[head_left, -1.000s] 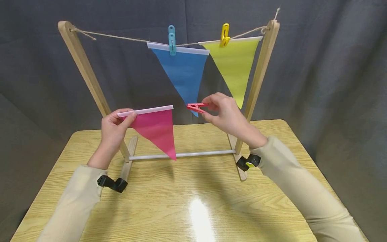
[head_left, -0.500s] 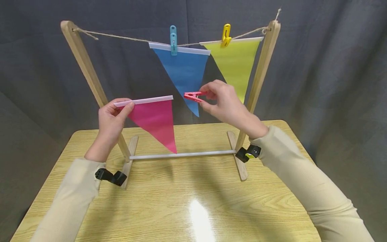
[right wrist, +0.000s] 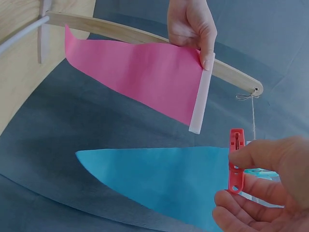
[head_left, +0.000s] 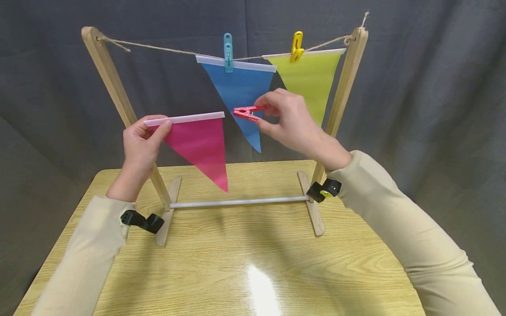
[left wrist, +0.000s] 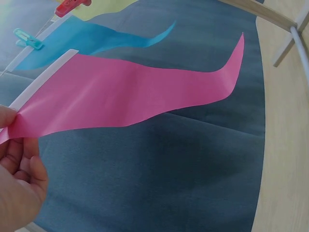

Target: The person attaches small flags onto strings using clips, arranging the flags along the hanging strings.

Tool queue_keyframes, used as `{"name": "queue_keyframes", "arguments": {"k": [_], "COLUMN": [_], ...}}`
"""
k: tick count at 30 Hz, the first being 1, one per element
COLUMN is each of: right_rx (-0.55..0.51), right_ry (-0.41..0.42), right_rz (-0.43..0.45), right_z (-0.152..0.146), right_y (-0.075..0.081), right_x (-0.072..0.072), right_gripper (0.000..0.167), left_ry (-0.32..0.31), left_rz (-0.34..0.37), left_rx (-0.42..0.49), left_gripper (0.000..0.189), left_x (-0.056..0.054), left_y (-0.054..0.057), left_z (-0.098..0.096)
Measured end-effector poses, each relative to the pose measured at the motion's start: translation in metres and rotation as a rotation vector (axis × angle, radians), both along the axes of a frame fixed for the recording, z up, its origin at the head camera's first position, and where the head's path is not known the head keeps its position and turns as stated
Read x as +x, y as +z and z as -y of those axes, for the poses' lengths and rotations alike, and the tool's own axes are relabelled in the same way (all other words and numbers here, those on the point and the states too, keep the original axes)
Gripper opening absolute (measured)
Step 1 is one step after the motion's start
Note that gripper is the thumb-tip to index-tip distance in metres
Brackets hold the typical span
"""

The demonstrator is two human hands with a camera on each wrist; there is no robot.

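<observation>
A pink triangular pennant (head_left: pixel 201 142) with a white top strip hangs from my left hand (head_left: pixel 140 142), which pinches the strip's left end between thumb and fingers. My right hand (head_left: pixel 290 116) pinches a red clothespin (head_left: pixel 247 112) by its handles, its nose pointing left, in front of the blue pennant (head_left: pixel 241 87). On the string (head_left: pixel 158 49) that blue pennant hangs from a light blue clothespin (head_left: pixel 228 52). Right of it, a yellow clothespin (head_left: pixel 296 46) holds a yellow pennant (head_left: pixel 316 83). In the right wrist view the pink pennant (right wrist: pixel 145 75) and red clothespin (right wrist: pixel 236 162) are apart.
Wooden posts, left (head_left: pixel 112 83) and right (head_left: pixel 345 83), carry the string between them. A white rod (head_left: pixel 237 202) joins their feet on the wooden table (head_left: pixel 221 272). Behind everything hangs a dark grey curtain (head_left: pixel 174 22).
Both hands have risen toward the string, the left with the pink pennant, the right with the red clothespin, which has also shifted slightly left. The hung pennants stay in place.
</observation>
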State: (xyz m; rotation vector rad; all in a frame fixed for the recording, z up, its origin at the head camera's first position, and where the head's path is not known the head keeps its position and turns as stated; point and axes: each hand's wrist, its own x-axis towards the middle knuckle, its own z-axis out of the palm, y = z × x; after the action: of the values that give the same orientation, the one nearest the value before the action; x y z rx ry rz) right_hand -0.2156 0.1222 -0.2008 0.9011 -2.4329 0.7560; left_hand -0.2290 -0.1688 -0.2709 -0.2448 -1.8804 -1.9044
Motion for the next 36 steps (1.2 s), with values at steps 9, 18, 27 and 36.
{"name": "queue_keyframes", "arguments": {"k": [9,18,27,36], "right_rx": [0.024,0.028,0.049,0.063], "right_ry": [-0.006,0.015,-0.003,0.018], "right_rz": [-0.009,-0.059,-0.087,-0.117], "right_z": [0.010,0.019,0.030,0.043], "right_y": [0.018,0.036,0.053,0.062], "right_x": [-0.002,-0.004,-0.005,-0.007], "right_gripper": [0.025,0.022,0.025,0.024], "left_ry": [-0.012,-0.014,-0.001,0.019], "left_rz": [-0.040,-0.089,-0.070,-0.051], "left_rx": [0.088,0.136,0.162,0.194], "left_gripper": [0.008,0.005,0.008,0.010], "left_x": [-0.004,-0.006,-0.010,-0.016], "left_y": [0.015,0.033,0.052,0.067], "left_z": [0.000,-0.005,-0.005,-0.006]}}
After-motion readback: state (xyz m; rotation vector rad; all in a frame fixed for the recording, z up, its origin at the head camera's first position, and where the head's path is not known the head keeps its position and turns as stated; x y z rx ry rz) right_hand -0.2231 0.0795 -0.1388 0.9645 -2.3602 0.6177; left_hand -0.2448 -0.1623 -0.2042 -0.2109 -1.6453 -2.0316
